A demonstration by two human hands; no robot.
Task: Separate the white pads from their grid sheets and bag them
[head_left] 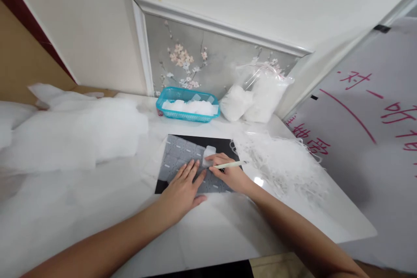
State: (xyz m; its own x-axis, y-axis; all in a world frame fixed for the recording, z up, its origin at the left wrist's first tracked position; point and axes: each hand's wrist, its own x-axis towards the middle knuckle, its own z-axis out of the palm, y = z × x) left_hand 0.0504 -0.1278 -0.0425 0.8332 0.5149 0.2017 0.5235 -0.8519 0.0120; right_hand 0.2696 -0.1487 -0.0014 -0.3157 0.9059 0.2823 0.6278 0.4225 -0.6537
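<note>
A black mat [208, 140] lies on the white table, with a translucent grey sheet [182, 150] of several small marked rectangles on it. My left hand [182, 189] rests flat on the sheet's lower left part, fingers spread. My right hand [230, 173] grips a pale, thin pen-like tool [232, 164] between thumb and fingers, its dark end pointing right. Its extended index finger touches a small white piece [209, 153] at the sheet's upper middle. The tool's left tip is too small to make out.
A blue basket [189, 117] with white pieces stands behind the mat, beside a clear bag [260, 95] of white stuff. White strings [286, 165] are heaped at the right. Large white soft sheets [78, 130] cover the left. A written whiteboard [358, 139] stands right.
</note>
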